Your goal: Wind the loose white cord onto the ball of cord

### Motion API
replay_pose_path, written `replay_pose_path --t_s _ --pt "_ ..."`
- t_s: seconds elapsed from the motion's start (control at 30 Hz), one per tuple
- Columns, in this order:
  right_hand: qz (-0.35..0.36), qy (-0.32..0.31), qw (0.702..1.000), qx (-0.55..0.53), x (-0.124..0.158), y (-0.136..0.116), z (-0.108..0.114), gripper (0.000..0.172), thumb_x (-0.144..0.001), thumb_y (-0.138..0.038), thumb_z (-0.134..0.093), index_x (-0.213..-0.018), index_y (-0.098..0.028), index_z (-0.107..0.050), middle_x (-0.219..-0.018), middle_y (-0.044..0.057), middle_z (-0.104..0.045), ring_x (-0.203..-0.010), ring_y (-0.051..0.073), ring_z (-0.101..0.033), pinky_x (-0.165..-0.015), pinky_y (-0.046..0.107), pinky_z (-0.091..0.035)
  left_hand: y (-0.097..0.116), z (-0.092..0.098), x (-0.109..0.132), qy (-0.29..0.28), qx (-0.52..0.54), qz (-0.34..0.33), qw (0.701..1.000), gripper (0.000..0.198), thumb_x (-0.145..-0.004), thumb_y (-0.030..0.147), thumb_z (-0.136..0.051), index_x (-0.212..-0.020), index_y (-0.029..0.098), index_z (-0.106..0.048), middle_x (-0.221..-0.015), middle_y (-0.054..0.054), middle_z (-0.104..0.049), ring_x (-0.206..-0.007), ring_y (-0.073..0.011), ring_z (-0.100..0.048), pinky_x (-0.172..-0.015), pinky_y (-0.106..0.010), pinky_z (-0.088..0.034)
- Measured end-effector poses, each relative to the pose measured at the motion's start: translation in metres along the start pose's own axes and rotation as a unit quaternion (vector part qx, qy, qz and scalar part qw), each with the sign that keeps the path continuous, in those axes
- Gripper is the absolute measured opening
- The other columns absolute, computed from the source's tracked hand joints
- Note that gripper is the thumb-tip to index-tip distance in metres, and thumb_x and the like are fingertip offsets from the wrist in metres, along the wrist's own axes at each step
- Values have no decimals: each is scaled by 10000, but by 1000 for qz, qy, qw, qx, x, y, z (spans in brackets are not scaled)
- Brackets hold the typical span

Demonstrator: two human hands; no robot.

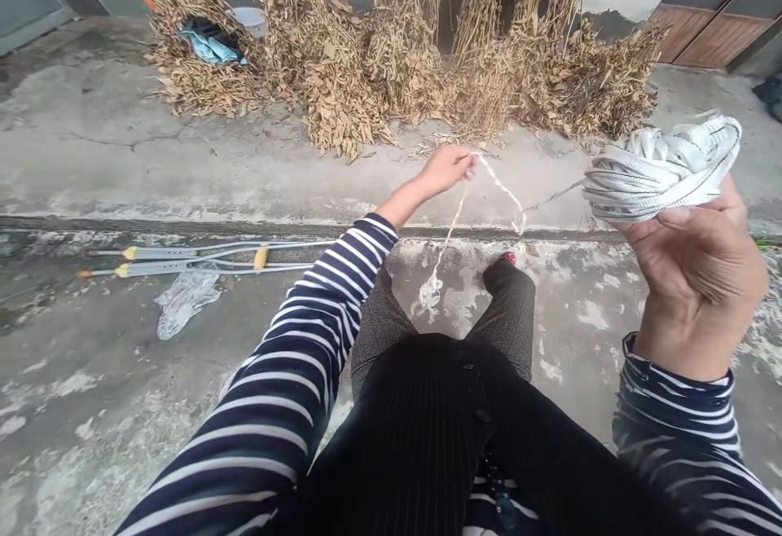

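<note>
At my twelve o'clock, my left hand (449, 168) pinches a thin white twisted cord (501, 183). At my two o'clock, my right hand (702, 267) grips a looped bundle of flat white woven strap (663, 169).

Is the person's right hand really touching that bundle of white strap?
Touching. The head view shows the right hand holding the white bundle, its thumb against the lower edge.

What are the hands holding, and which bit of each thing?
The left hand pinches the cord partway along, with lengths hanging either side. The right hand grips the bundle by its lower edge, thumb in front.
</note>
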State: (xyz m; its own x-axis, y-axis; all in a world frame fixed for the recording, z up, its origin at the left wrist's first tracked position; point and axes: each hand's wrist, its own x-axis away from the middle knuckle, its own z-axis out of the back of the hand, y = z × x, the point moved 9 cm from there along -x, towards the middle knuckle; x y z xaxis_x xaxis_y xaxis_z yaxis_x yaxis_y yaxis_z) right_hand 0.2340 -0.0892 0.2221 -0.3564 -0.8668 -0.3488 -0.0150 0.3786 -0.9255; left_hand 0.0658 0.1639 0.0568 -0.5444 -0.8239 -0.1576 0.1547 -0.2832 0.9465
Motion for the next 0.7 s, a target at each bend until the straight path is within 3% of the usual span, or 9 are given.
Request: replay_pose_path --t_s 0.1,0.17,0.27,0.37,0.43,0.57,0.63,0.7 --pt "8 14 1000 7 4 -5 1 206 -540 -134 -764 -713 -217 -691 -1116 59 -713 -1173 299 -663 -898 424 -652 51 -37 5 -40 35 -73 996 222 -983 142 -527 -911 96 -732 -905 -68 -755 -764 -85 -656 -823 -241 -520" --pt "16 23 1000 11 5 -9 3 193 -530 -131 -763 -683 -211 -675 -1100 69 -709 -1212 311 -646 -875 407 -651 59 -69 36 -125 35 -67 989 236 -955 150 -530 -892 104 -753 -840 -49 -747 -711 -89 -636 -776 -234 -504" --pt "17 31 999 15 4 -10 7 201 -528 -125 -741 -699 -211 -679 -1120 66 -698 -1270 304 -618 -894 379 -640 34 -102 109 -301 26 -14 953 220 -879 153 -567 -755 135 -747 -764 -16 -744 -674 -97 -634 -705 -210 -479" --pt "5 26 1000 1 -1 -5 6 301 -508 -123 -760 -788 -226 -723 -1093 56 -700 -1275 309 -613 -892 398 -647 -11 -87 163 -392 7 70 917 190 -819 174 -612 -671 162 -730 -716 -4 -746 -663 -109 -654 -668 -198 -477" --pt "-4 16 1000 -8 -5 0 3 364 -508 -127 -776 -855 -233 -742 -1101 54 -709 -1298 321 -605 -934 434 -640 -39 -57 166 -372 -6 120 921 152 -814 208 -638 -722 170 -752 -726 -11 -757 -692 -126 -686 -693 -208 -505" --pt "2 1 1000 -17 -12 -3 -2 341 -530 -110 -771 -846 -233 -737 -1167 28 -724 -1343 306 -594 -1025 451 -613 -86 0 124 -219 -42 189 956 126 -820 245 -704 -728 159 -714 -735 -29 -757 -700 -133 -680 -739 -244 -543" --pt "16 -11 1000 -19 -14 -12 -5 306 -541 -104 -766 -818 -229 -730 -1198 20 -729 -1340 299 -604 -1052 464 -603 -106 9 106 -152 -73 211 963 176 -806 243 -737 -665 159 -672 -681 -33 -728 -676 -139 -660 -724 -252 -538" --pt "23 -26 999 -23 -16 -20 -8 308 -544 -96 -763 -821 -227 -728 -1220 23 -735 -1341 289 -611 -1076 457 -590 -117 4 92 -104 -100 210 967 165 -771 207 -762 -647 163 -661 -666 -42 -717 -722 -169 -679 -755 -266 -539"
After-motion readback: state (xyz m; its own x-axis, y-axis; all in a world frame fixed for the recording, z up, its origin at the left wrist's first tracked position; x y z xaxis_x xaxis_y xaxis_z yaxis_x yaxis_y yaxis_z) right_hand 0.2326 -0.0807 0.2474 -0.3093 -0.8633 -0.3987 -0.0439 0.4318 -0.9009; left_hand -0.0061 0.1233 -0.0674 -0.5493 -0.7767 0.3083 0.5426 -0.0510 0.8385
